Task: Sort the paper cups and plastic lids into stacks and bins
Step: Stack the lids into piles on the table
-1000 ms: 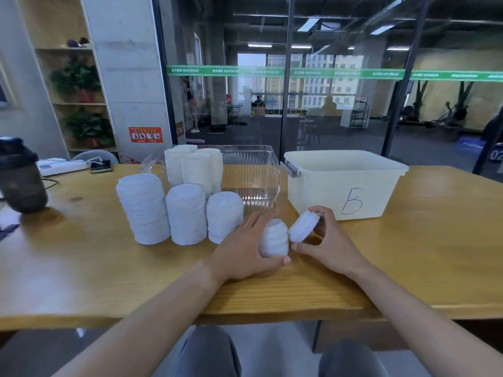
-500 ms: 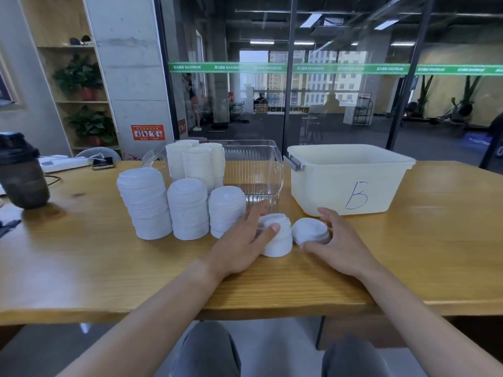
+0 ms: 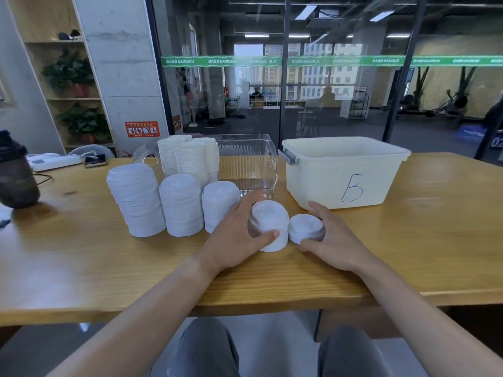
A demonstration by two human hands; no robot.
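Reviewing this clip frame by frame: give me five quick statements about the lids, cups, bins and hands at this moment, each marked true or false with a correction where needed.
1. The left hand grips a short stack of lids standing on the table. True.
2. The right hand holds a paper cup. False: it holds a small stack of lids resting on the table.
3. The white bin bears a handwritten B. True.
4. The paper cup stacks stand inside the white bin. False: they stand at the clear bin, behind the lid stacks.
5. Three taller lid stacks stand left of the left hand. True.
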